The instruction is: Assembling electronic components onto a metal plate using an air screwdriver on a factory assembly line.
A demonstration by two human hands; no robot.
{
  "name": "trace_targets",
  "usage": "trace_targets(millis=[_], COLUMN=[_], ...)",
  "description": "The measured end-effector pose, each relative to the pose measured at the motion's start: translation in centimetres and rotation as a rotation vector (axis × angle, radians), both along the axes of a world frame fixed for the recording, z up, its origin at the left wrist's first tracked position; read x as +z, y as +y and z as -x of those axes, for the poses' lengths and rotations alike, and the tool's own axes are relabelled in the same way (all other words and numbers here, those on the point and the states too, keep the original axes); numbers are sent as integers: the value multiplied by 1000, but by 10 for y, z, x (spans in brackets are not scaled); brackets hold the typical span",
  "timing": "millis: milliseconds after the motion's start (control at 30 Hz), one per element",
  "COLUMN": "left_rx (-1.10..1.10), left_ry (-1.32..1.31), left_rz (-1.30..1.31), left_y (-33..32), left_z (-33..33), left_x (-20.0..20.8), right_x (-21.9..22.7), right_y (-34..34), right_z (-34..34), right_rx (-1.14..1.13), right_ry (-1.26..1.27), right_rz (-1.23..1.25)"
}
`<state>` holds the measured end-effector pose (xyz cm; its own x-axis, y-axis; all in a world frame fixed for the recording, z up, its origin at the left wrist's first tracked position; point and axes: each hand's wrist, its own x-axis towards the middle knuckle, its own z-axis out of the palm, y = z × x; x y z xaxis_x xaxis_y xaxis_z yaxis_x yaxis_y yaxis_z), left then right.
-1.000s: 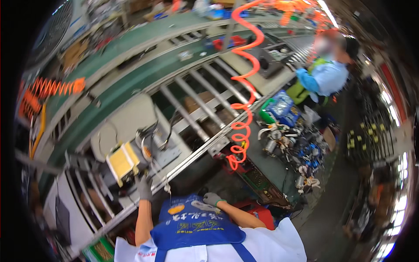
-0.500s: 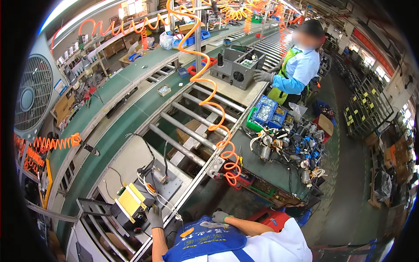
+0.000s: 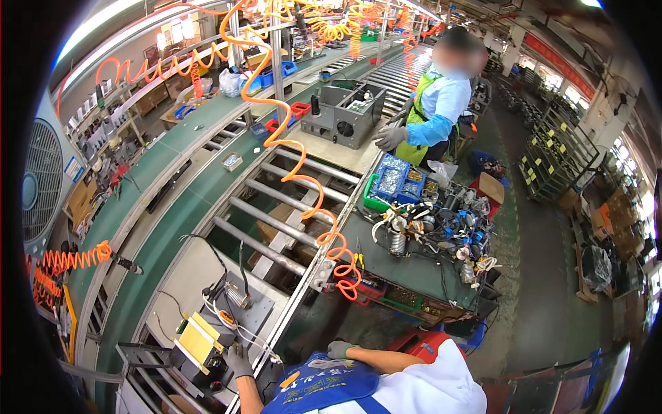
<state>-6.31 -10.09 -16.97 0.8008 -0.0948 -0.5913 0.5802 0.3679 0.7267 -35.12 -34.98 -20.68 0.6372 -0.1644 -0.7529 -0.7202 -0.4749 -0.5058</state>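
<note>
My left hand (image 3: 239, 361), in a grey glove, is at the near end of the conveyor, fingers stretched out beside a yellow-wrapped block (image 3: 200, 340) that looks like a transformer. Whether it touches the black part under the block is unclear. Behind the block, a grey metal plate (image 3: 258, 312) carries a coiled silver part (image 3: 237, 297) and black and white wires. My right hand (image 3: 340, 348), also gloved, lies close against the front of my blue apron (image 3: 324, 383). Its fingers are hidden from view, and nothing shows in it.
Bare metal rollers (image 3: 265, 219) run ahead. An orange coiled air hose (image 3: 323, 207) hangs over them. To the right, a bench holds blue bins (image 3: 393, 176) and heaped wired parts (image 3: 441, 228). A co-worker (image 3: 441, 103) stands by a grey metal housing (image 3: 345, 114).
The view has turned to the right, so everything sits farther left. The co-worker's gloved hand has drawn slightly away from the grey housing. My own hands have hardly moved.
</note>
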Motion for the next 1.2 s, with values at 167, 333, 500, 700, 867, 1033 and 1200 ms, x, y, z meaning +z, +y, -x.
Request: trace_targets(millis=[167, 333, 500, 700, 867, 1033, 1200], left_rx=[20, -7, 9, -116, 39, -166, -761], left_ry=[38, 35, 30, 7, -58, -284, -207], left_rz=[-11, 1, -10, 104, -111, -739, -1096], left_y=[-14, -9, 1, 10, -40, 26, -12], left_z=[2, -2, -4, -1, 18, 43, 77], left_x=[2, 0, 4, -37, 23, -78, -24], right_x=[-2, 2, -11, -5, -32, -25, -23], right_y=[-2, 4, 10, 3, -7, -1, -3], right_z=[3, 4, -2, 8, 15, 14, 21], right_rx=[-29, -41, -15, 356, -49, 47, 46], right_ry=[-14, -74, -110, -369, -283, -205, -156], right_rz=[28, 38, 32, 291, 74, -36, -13])
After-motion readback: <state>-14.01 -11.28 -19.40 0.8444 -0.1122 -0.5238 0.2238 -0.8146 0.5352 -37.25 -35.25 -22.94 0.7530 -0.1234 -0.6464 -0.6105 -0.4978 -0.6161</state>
